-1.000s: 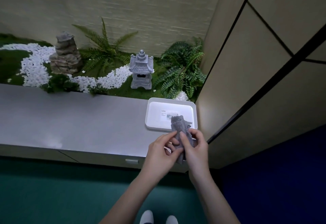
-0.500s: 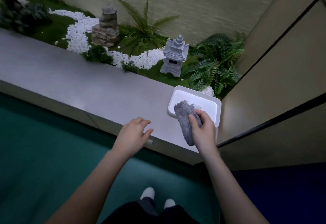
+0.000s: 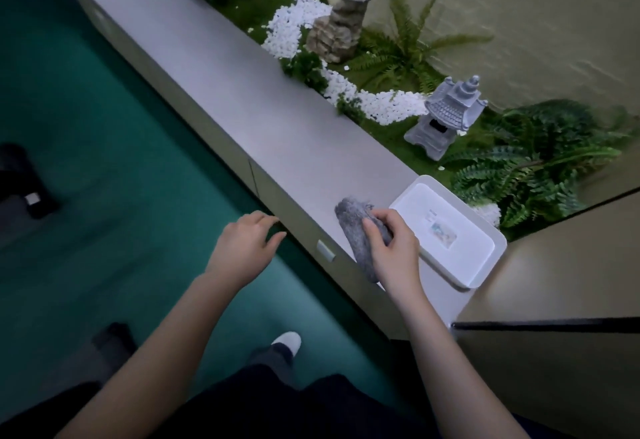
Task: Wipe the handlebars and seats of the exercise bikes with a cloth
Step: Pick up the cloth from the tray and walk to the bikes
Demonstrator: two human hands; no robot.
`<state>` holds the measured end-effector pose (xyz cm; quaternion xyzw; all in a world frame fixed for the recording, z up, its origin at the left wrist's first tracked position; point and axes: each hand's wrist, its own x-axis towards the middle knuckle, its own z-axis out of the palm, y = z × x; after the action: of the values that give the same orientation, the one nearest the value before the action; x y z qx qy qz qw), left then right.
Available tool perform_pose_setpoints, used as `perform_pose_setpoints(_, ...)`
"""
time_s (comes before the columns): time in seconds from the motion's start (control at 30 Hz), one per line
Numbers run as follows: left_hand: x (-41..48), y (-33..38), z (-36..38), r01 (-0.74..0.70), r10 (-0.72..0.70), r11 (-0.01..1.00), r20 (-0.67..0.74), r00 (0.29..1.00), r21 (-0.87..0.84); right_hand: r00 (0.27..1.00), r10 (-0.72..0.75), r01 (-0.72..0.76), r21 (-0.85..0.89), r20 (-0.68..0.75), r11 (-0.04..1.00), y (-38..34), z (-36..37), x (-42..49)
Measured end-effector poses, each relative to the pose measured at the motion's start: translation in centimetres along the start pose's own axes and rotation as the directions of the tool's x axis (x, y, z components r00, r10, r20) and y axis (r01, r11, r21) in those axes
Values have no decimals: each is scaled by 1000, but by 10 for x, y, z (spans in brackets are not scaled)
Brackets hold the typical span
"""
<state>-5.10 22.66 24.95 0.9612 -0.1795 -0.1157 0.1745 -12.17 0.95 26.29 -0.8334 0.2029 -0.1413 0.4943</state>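
A person's right hand (image 3: 393,251) grips a bunched grey cloth (image 3: 358,231), fingers (image 3: 389,219) and thumb curled round it, over a grey ledge (image 3: 221,71). A white tray (image 3: 491,267) sits just beyond those fingers. The left hand (image 3: 244,251) hangs empty over the green floor (image 3: 104,148), its fingers loosely bent, apart from the cloth.

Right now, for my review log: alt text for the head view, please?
The right hand grips a grey cloth at a grey ledge, beside a white tray; the left hand hovers open above a green floor. Behind the ledge lie ferns, white pebbles and a small stone lantern.
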Motion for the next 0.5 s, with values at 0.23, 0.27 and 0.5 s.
perform_pose_setpoints(0.23, -94, 23, 34, 238, -246, 966, -76, 966, -105, 970, -125, 126, 10, 209, 992, 18, -27, -25)
perform_pose_setpoints(0.27, -110, 25, 38, 283, -295, 951, -93, 951, -123, 958, -134, 136, 10, 255, 991, 18, -28, -29)
perform_pose_setpoints(0.5, -212, 28, 45, 509, -538, 841, -183, 823, -185, 849, -226, 212, 84, 478, 974, 3, -10, -63)
